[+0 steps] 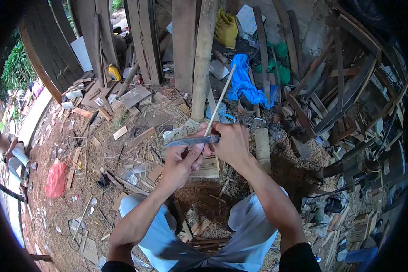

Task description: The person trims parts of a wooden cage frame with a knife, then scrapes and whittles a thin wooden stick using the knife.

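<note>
My right hand [232, 141] is closed round the handle of a knife [186, 142], its grey blade pointing left across the front of my left hand. A thin pale wooden stick [222, 97] slants up and to the right from between my hands, and the blade crosses it near its lower end. My left hand [182, 162] has its fingers curled at the stick's lower end, partly hidden behind the blade. Below the hands is a wooden block [208, 168], between my knees.
Wood scraps and shavings litter the ground. Ahead stand a wooden post [202, 63] and leaning planks [143, 41]. A blue plastic sheet [242, 81] lies behind the stick. A red plastic bag [55, 178] is at left, near a seated person [16, 156]. Timber [344, 99] is piled at right.
</note>
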### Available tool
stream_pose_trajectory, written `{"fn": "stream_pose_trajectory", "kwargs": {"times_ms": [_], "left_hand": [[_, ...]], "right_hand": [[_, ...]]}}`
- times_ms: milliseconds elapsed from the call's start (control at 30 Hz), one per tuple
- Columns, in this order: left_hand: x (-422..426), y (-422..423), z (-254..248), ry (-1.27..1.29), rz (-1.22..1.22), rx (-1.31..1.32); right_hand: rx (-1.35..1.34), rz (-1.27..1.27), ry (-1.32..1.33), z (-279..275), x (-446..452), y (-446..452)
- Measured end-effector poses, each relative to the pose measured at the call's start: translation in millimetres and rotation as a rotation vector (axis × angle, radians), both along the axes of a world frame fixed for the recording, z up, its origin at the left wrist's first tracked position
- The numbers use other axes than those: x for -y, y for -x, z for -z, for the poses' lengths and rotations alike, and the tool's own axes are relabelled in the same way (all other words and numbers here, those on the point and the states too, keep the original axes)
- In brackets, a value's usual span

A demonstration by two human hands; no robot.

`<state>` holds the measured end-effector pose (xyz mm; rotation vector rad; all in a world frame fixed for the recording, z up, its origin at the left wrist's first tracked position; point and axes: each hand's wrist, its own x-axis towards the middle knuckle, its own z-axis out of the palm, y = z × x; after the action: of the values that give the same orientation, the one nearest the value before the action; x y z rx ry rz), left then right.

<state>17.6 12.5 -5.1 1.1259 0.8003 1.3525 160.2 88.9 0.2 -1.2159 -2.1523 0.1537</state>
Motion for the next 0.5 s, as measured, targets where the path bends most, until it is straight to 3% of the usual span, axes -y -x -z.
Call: {"fn": "stream_pose_trajectory", "kwargs": {"times_ms": [500], "left_hand": [[9, -1, -10, -0.005, 0.063, 0.014]], "right_hand": [[-0.077, -0.077, -0.006, -11, 8, -1]]}}
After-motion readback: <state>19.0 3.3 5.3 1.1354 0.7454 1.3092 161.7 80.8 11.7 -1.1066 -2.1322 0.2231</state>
